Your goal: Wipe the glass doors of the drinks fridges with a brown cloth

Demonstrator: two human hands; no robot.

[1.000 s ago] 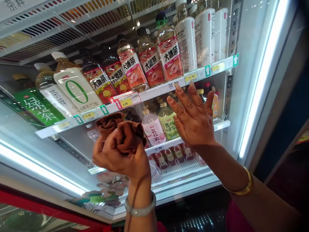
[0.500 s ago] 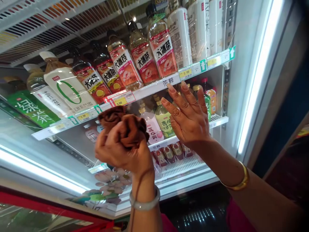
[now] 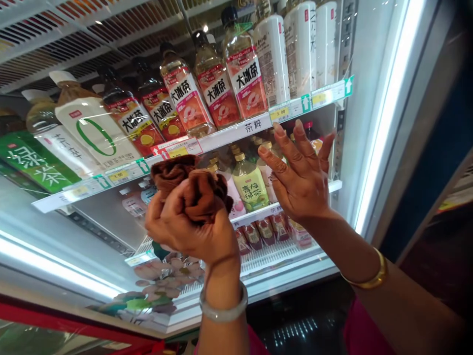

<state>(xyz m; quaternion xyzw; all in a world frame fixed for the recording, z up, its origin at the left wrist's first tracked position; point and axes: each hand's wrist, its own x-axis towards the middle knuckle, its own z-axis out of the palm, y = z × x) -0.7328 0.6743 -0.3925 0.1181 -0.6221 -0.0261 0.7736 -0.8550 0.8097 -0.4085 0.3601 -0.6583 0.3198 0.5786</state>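
My left hand (image 3: 192, 227) is closed around a bunched brown cloth (image 3: 201, 197), with a pale bangle on that wrist. To the right, my right hand (image 3: 301, 177) is raised with its fingers spread and nothing in them; a gold bangle circles its wrist. Both hands are in front of a lit drinks cooler. Just behind the right fingers runs the white shelf edge (image 3: 225, 137) with price tags. A green-labelled tea bottle (image 3: 249, 185) stands on the lower shelf between the hands. Whether the right fingertips touch anything, I cannot tell.
Several iced tea bottles (image 3: 214, 96) line the upper shelf, with white bottles (image 3: 301, 49) at its right and a green-labelled bottle (image 3: 39, 158) at its left. Bright light strips (image 3: 391, 113) run down the cooler's sides. A red frame edge (image 3: 74, 323) crosses the lower left.
My right hand has shifted slightly right, its fingers spread wider. The left hand keeps its grip on the cloth. The shelves and bottles appear slightly further left in view.
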